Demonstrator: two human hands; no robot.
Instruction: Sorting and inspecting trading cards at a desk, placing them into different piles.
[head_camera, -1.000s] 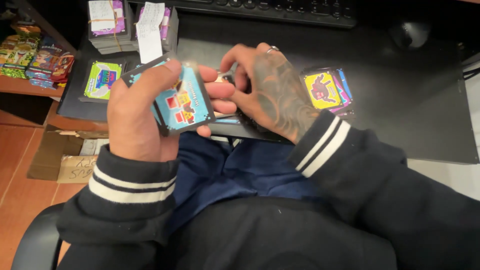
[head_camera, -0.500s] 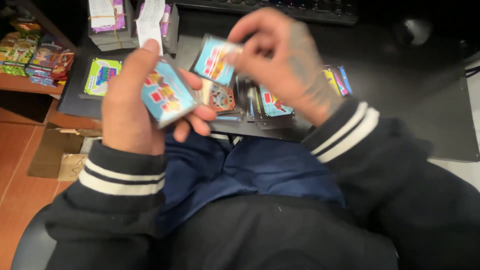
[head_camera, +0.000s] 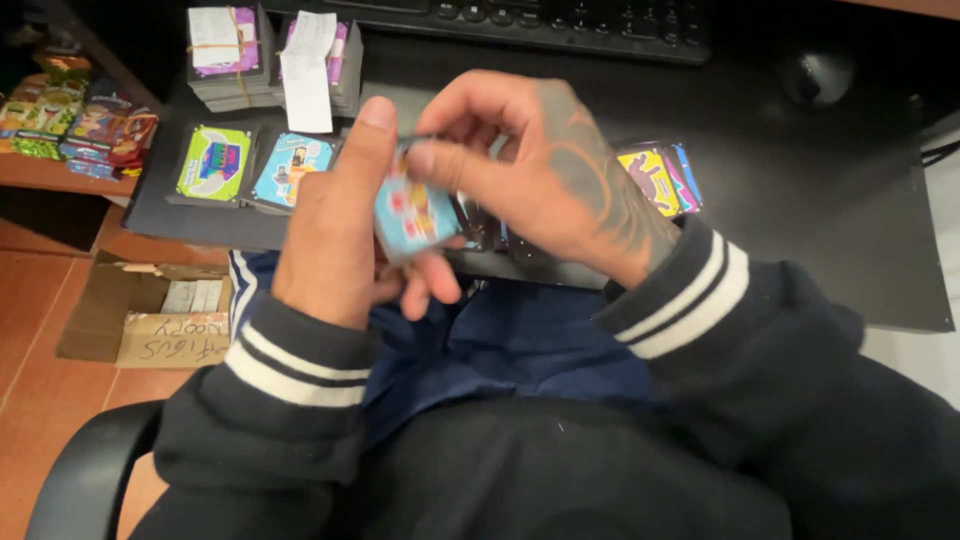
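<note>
My left hand (head_camera: 335, 225) grips a small stack of colourful trading cards (head_camera: 412, 215), light blue face up, in front of my chest. My right hand (head_camera: 545, 170) comes over from the right and pinches the top edge of the stack with thumb and fingers. Both hands hover just above the front edge of a black desk mat (head_camera: 800, 200). Under my right hand more cards lie on the mat, mostly hidden. A yellow and purple card pile (head_camera: 658, 178) shows just right of my right wrist.
A green card pile (head_camera: 213, 163) and a light blue card pile (head_camera: 292, 168) lie at the mat's left. Two banded card bundles (head_camera: 225, 50) stand behind them. A keyboard (head_camera: 560, 20) and mouse (head_camera: 818, 75) sit at the back. A cardboard box (head_camera: 150, 315) is on the floor left.
My right hand, which had lifted a card away, has come back down onto the stack. My left hand has tilted the stack more upright.
</note>
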